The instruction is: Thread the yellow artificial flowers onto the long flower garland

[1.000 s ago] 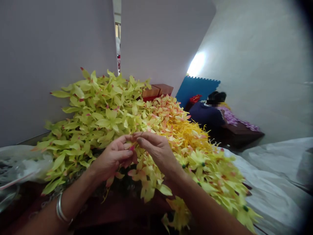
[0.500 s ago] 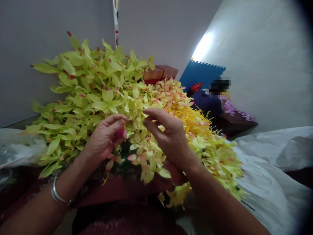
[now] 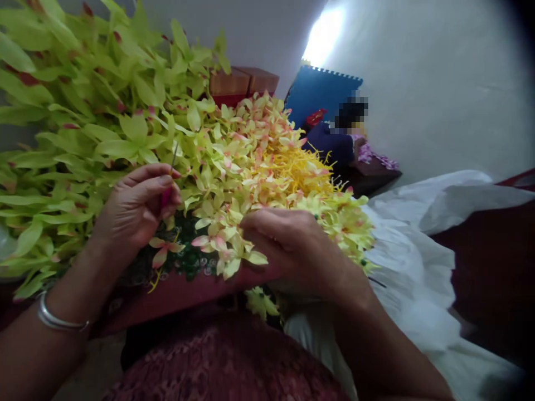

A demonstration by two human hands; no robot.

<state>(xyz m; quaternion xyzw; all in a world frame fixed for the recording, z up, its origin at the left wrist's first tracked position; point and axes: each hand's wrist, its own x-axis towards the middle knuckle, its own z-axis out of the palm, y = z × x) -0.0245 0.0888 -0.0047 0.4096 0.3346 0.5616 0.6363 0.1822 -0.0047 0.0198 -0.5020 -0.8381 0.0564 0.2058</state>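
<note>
The two hands have just drawn apart: the right hand (image 3: pixel 288 239) is now lower, right of centre near the desk's edge, while the left hand (image 3: pixel 134 203) is left of centre, over the yellow-green flowers (image 3: pixel 136 133). This leaves the thin needle-like piece (image 3: pixel 174 157) with the left hand alone, its grip closed, the piece pinched between thumb and forefinger and pointing up. A small pink piece (image 3: pixel 165 197) sits against its curled fingers. The right grip is curled inward; whether it holds anything cannot be told.

The flowers fill the upper left and run into pink-tinged blossoms (image 3: pixel 267 125) and yellow strands (image 3: pixel 286 170) at the centre. A loose pink-tipped flower (image 3: pixel 162 252) lies just below the left hand, beside small green pieces (image 3: pixel 190 267) on the reddish desk (image 3: pixel 167 303).

Behind the blossoms, two brown boxes (image 3: pixel 229 83) (image 3: pixel 263 82) stand side by side, their contents hidden. White sheeting (image 3: pixel 409 250) spreads at the right, and a co-worker (image 3: pixel 332 145) is near purple petals (image 3: pixel 382 160) at upper right.
</note>
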